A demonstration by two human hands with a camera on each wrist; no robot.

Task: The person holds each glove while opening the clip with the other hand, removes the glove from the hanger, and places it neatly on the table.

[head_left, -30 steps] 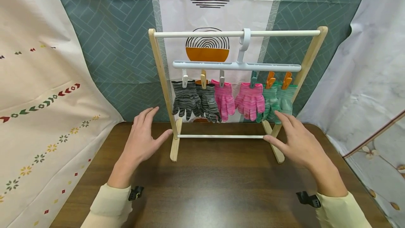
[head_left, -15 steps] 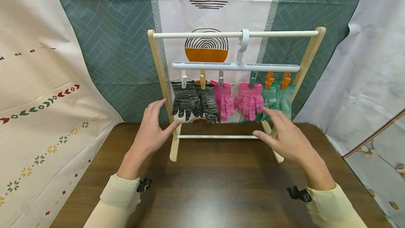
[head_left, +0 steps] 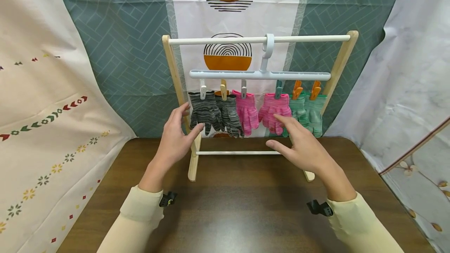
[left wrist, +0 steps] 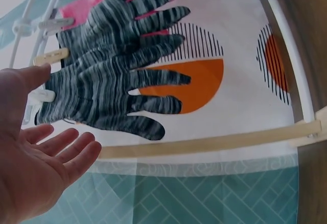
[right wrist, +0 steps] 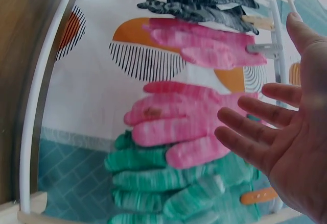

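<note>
Wooden rack post (head_left: 174, 71) stands partly behind the left hand (head_left: 175, 136), beside grey gloves (head_left: 205, 111)

6 streaked gloves (head_left: 247, 112) hang clipped beneath the white hanger (head_left: 260, 75).

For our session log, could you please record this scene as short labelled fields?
Furniture: pale wooden rack with white rods, on a brown wooden table
On the top rod: pale grey plastic hanger
Gloves, head view left to right: two charcoal striped knit gloves, two pink knit gloves, two green knit gloves
Pegs, same order: white peg, beige peg, grey peg, teal peg, two orange pegs
Left hand: beside the charcoal gloves, contact unclear
Right hand: before the pink gloves, gripping nothing
</note>
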